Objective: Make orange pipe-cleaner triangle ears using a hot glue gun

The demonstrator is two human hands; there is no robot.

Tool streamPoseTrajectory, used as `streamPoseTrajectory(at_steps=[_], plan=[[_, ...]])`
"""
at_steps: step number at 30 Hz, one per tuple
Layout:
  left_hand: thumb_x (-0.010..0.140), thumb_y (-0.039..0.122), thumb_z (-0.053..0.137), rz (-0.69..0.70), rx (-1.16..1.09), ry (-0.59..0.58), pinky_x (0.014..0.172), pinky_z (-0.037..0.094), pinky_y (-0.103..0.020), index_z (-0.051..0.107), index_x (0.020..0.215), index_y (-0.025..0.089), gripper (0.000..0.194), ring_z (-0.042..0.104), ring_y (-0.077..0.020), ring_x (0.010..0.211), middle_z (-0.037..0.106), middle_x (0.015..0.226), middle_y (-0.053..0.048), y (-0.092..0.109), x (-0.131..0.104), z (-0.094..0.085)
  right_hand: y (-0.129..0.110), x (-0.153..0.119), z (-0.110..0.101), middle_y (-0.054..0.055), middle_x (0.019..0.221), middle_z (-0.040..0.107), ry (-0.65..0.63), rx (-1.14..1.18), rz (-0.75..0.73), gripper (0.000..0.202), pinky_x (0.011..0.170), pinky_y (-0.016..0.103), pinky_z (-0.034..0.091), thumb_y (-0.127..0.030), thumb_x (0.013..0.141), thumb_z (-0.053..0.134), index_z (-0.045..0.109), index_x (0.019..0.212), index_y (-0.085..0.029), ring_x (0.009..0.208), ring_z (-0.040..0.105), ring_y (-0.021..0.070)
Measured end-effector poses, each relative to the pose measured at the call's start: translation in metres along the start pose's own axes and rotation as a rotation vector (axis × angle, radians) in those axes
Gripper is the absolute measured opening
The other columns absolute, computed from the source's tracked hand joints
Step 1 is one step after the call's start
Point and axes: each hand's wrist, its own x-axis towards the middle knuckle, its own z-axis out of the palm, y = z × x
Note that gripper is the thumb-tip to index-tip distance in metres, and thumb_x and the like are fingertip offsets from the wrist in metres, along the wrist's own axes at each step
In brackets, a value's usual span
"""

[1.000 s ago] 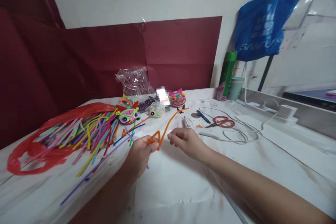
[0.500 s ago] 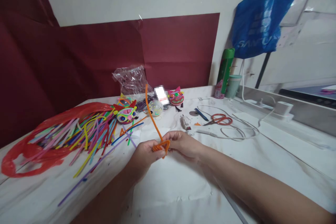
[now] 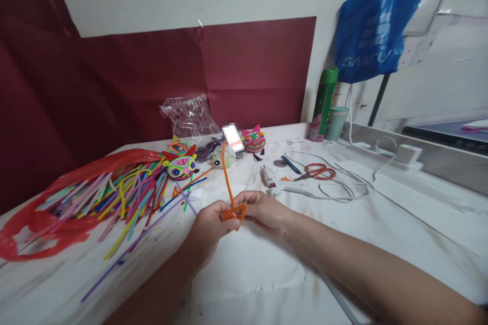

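Observation:
Between my two hands is an orange pipe cleaner (image 3: 227, 180), its lower part bent into a small triangular coil and its free end standing up. My left hand (image 3: 214, 221) pinches the coiled part from the left, thumb on top. From the right, my right hand (image 3: 259, 208) is closed at the coil's right corner, its fingertips partly hidden. White paper (image 3: 251, 269) lies under both hands. Beyond them sit a colourful animal-face ornament (image 3: 182, 166), a clear ball with eyes (image 3: 224, 157) and a pink-eared ornament (image 3: 254, 139).
Many coloured pipe cleaners (image 3: 125, 188) spill from a red plastic bag (image 3: 76, 244) on the left. To the right lie orange-handled scissors (image 3: 319, 171), a glue gun (image 3: 269, 176), a blue cutter (image 3: 291, 164) and a looped white cable (image 3: 369, 190). A green can (image 3: 327, 96) stands behind.
The upright free end of the orange pipe cleaner has tipped and its top is lower and further right. Both hands keep their hold; the whole view has shifted slightly.

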Motion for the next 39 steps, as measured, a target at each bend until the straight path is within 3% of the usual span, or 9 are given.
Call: streamPoseTrajectory(at_steps=[6, 12, 17, 23, 28, 34, 39], plan=[[0.056, 0.01, 0.067, 0.042, -0.069, 0.008, 0.056, 0.034, -0.022, 0.05, 0.074, 0.017, 0.026, 0.05, -0.0094, 0.055, 0.059, 0.06, 0.004, 0.003, -0.001, 0.002, -0.002, 0.0, 0.002, -0.002, 0.056, 0.064, 0.015, -0.019, -0.008, 0.027, 0.053, 0.022, 0.037, -0.028, 0.051, 0.08, 0.065, 0.067, -0.013, 0.048, 0.05, 0.0067], [0.054, 0.009, 0.067, 0.085, -0.156, 0.102, 0.052, 0.033, -0.02, 0.051, 0.08, 0.019, 0.032, 0.049, -0.0085, 0.05, 0.059, 0.058, 0.005, 0.004, 0.002, -0.001, 0.001, 0.001, 0.002, -0.004, 0.052, 0.057, 0.037, -0.058, -0.007, 0.025, 0.048, 0.02, 0.035, -0.031, 0.054, 0.076, 0.062, 0.064, -0.013, 0.046, 0.046, 0.0053], [0.057, 0.016, 0.07, 0.1, -0.286, 0.191, 0.058, 0.037, -0.021, 0.057, 0.072, 0.016, 0.019, 0.049, -0.0086, 0.054, 0.057, 0.058, 0.004, -0.004, 0.013, -0.01, 0.005, -0.001, 0.007, -0.002, 0.059, 0.059, 0.04, -0.162, -0.024, 0.02, 0.049, 0.022, 0.038, -0.028, 0.058, 0.069, 0.06, 0.069, -0.013, 0.047, 0.048, 0.0067], [0.06, 0.02, 0.071, 0.061, -0.382, 0.14, 0.059, 0.038, -0.023, 0.059, 0.065, 0.014, 0.014, 0.047, -0.0087, 0.056, 0.057, 0.062, 0.001, -0.012, 0.018, -0.011, 0.006, 0.0, 0.006, -0.003, 0.059, 0.056, 0.114, -0.36, -0.117, 0.007, 0.05, 0.021, 0.038, -0.018, 0.064, 0.058, 0.059, 0.07, -0.015, 0.05, 0.047, 0.0072], [0.062, 0.021, 0.07, 0.038, -0.322, 0.088, 0.058, 0.037, -0.023, 0.058, 0.066, 0.014, 0.015, 0.047, -0.0089, 0.055, 0.056, 0.06, 0.001, -0.008, 0.012, -0.003, 0.007, 0.001, 0.003, -0.001, 0.061, 0.06, 0.153, -0.49, -0.152, 0.009, 0.051, 0.021, 0.038, -0.014, 0.067, 0.051, 0.058, 0.072, -0.015, 0.052, 0.048, 0.0081], [0.061, 0.019, 0.069, 0.066, -0.228, 0.091, 0.058, 0.038, -0.024, 0.054, 0.062, 0.015, 0.015, 0.049, -0.0099, 0.054, 0.056, 0.056, 0.002, 0.0, 0.007, 0.0, 0.007, -0.002, 0.006, 0.001, 0.065, 0.064, 0.083, -0.461, -0.182, 0.008, 0.054, 0.023, 0.039, -0.022, 0.07, 0.054, 0.058, 0.071, -0.016, 0.058, 0.051, 0.0109], [0.06, 0.016, 0.068, 0.058, -0.231, 0.042, 0.061, 0.04, -0.026, 0.056, 0.068, 0.015, 0.014, 0.052, -0.0109, 0.058, 0.059, 0.061, 0.001, 0.001, 0.005, 0.001, 0.007, 0.0, 0.004, -0.001, 0.056, 0.061, 0.127, -0.411, -0.183, 0.006, 0.052, 0.023, 0.038, -0.023, 0.066, 0.058, 0.058, 0.064, -0.017, 0.051, 0.049, 0.0098]])
